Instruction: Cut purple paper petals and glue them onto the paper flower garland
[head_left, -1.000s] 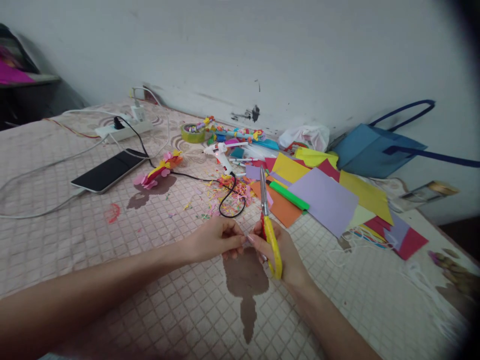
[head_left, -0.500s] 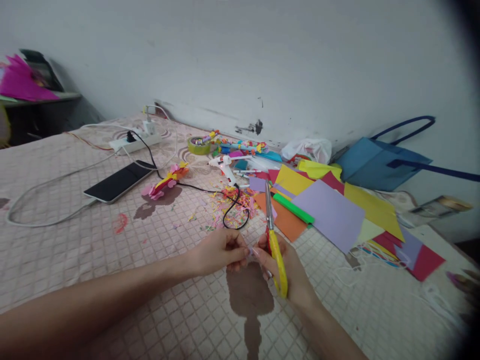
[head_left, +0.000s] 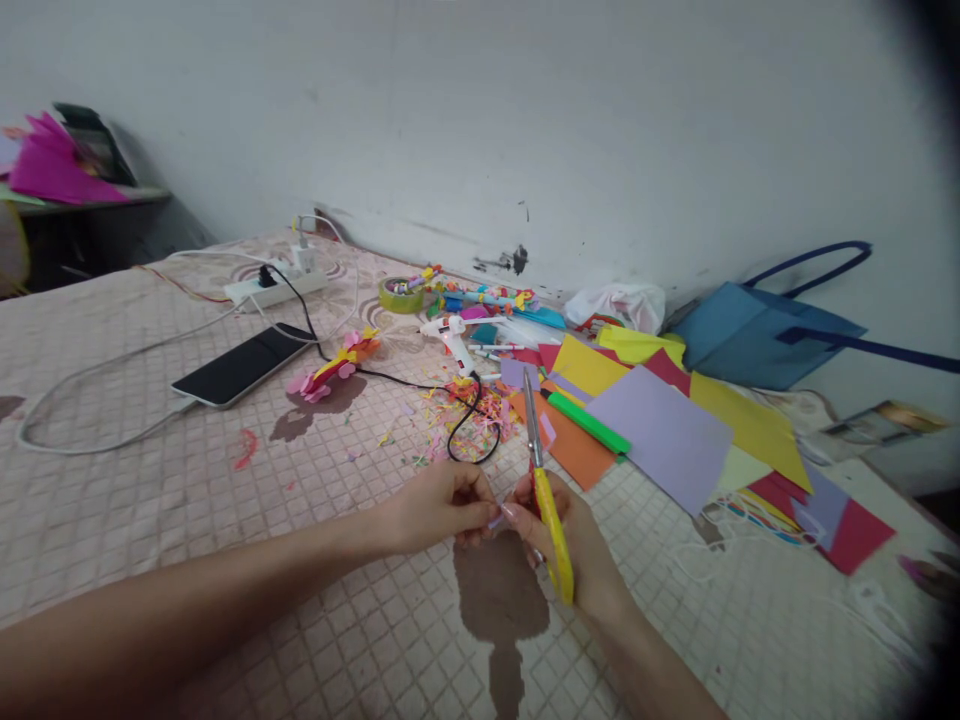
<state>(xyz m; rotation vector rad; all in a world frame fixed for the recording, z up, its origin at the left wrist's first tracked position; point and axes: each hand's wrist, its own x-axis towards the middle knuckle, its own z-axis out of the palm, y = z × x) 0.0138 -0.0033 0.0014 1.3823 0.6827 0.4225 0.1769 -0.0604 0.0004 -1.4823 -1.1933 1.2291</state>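
Note:
Between the fingertips of both hands is a tiny piece of lilac paper (head_left: 496, 521), mostly hidden by the fingers. My left hand (head_left: 442, 508) pinches it from the left, fingers curled. My right hand (head_left: 574, 535) touches its other side with thumb and fingertip. A pair of scissors (head_left: 551, 515) with yellow handles also lies in my right hand, blades closed and pointing away over the paper sheets. Just beyond the hands spreads a heap of small coloured paper shreds (head_left: 480, 410). The black cord of a white glue gun (head_left: 452, 340) loops over it.
Coloured paper sheets (head_left: 660, 430) and a green roll (head_left: 589, 420) lie to the right, before a blue bag (head_left: 765, 330). On the left are a phone (head_left: 244, 365), a power strip (head_left: 274, 288) and a paper flower (head_left: 337, 367). Green tape (head_left: 401, 295) stands behind.
The hands stay together in nearly the same place. The fingertips have shifted slightly, and more of the lilac paper shows between them. The scissors' tips lean a little further left.

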